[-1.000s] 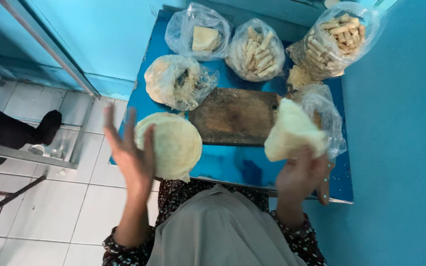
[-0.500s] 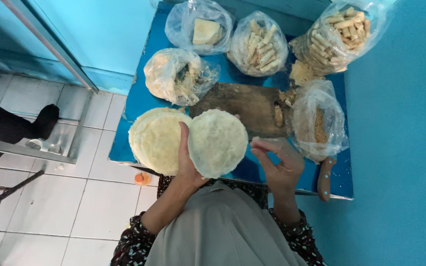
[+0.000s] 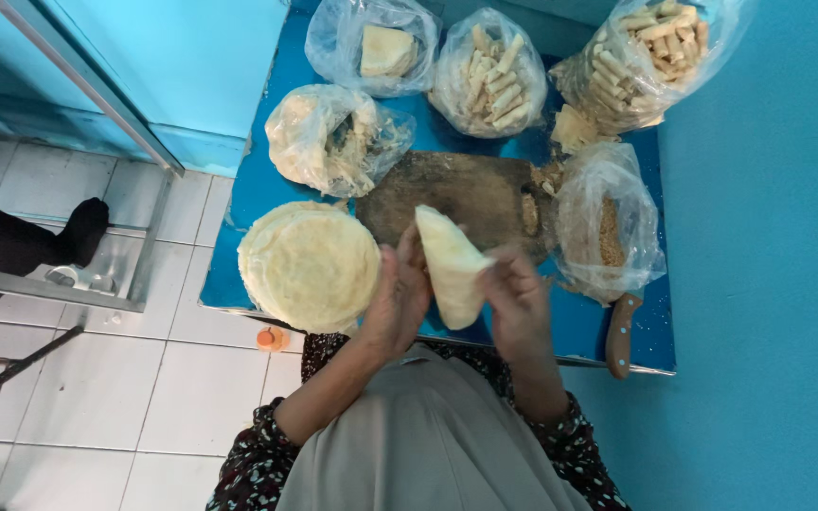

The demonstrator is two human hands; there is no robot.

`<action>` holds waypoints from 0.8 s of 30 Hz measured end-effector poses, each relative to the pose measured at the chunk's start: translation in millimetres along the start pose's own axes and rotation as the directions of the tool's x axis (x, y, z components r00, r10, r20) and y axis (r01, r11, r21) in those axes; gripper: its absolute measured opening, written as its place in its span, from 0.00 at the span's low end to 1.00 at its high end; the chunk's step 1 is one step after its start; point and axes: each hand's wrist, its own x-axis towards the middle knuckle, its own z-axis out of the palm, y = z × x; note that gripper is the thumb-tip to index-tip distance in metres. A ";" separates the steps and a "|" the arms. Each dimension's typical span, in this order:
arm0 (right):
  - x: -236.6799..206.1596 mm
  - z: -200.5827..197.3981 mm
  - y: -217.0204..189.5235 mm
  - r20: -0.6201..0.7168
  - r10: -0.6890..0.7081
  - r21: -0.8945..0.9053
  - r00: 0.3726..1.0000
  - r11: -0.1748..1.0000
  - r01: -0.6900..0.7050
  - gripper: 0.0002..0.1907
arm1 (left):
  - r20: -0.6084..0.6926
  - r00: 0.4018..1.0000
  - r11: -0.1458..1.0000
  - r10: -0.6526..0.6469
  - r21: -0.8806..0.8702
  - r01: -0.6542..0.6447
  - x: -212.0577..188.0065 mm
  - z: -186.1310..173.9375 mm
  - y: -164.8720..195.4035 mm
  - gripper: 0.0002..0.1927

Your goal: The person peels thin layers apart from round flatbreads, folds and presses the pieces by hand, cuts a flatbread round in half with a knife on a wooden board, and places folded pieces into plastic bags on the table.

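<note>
Both hands grip one pale wrapper sheet (image 3: 449, 265), folded into a cone above the worktop's (image 3: 239, 203) near edge: left hand (image 3: 400, 293) pinching its left side, right hand (image 3: 518, 303) its right. It looks folded but not yet rolled shut. One stack of flat wrappers (image 3: 310, 265) waits at the near-left corner. Five plastic bags sit along the far edge and right side; two hold finished rolls (image 3: 494, 71), plus one wooden board (image 3: 456, 194).

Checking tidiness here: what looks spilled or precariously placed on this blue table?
Crumbs lie loose beside the wooden board, and a knife handle juts past the table edge, where it could be knocked off.
</note>
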 end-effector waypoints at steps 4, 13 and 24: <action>9.8 -20.6 1.2 -0.133 0.009 0.186 0.991 0.982 0.016 0.05 | -0.021 0.998 0.996 -0.053 0.073 0.054 -4.4 -1.2 14.1 0.34; 24.0 -33.1 0.4 -0.171 -0.091 0.009 0.981 0.996 0.094 0.06 | -0.109 0.990 0.985 -0.085 0.139 0.100 -14.2 -6.1 19.3 0.23; 31.7 -20.6 -4.3 -0.006 -0.155 -0.253 0.988 0.956 0.149 0.06 | -0.093 0.979 0.982 -0.182 0.042 0.186 -15.4 -8.2 18.4 0.09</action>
